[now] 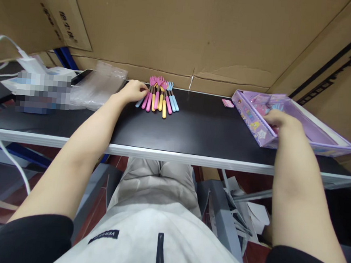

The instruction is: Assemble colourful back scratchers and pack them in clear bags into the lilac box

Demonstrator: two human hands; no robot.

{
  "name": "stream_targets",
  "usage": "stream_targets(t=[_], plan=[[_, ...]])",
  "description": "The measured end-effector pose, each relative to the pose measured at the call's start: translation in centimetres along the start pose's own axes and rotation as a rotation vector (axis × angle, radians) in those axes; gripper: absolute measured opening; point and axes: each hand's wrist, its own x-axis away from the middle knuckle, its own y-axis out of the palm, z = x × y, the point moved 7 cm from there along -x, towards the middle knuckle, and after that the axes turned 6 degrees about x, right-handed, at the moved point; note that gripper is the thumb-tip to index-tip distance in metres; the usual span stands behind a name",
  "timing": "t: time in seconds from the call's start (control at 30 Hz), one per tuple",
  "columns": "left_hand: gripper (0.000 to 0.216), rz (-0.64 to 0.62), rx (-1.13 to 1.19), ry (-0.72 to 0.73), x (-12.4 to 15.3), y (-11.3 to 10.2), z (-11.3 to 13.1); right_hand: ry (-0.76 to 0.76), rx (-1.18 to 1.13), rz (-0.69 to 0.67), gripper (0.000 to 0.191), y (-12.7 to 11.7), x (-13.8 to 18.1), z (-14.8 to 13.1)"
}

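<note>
My left hand rests at the left edge of a fanned row of small back scratchers with pink, yellow and blue handles and claw-shaped heads. Its fingers are curled over a blue back scratcher, whose handle end shows below them. My right hand reaches over the near wall into a purple printed box on the right. Its fingers are hidden there, so their grip cannot be seen. Pink and blue claw-shaped pieces show in the box by that hand.
A small pink card lies left of the box. Clear plastic bags lie on the left of the black table, beside a white cabled device. Cardboard walls close off the back and sides.
</note>
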Motion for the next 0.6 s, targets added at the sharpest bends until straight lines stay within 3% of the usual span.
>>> stream_targets(t=[0.1, 0.33, 0.6], plan=[[0.053, 0.000, -0.013, -0.005, 0.0, 0.0, -0.1, 0.014, -0.043, -0.197, 0.064, 0.9, 0.2, 0.1], [0.053, -0.009, -0.022, 0.007, -0.1, 0.1, -0.2, -0.026, -0.168, -0.010, 0.028, -0.5, -0.8, 0.2], [0.053, -0.008, -0.018, -0.008, 0.1, 0.1, 0.0, -0.036, -0.150, 0.028, 0.036, -1.2, -0.1, 0.4]])
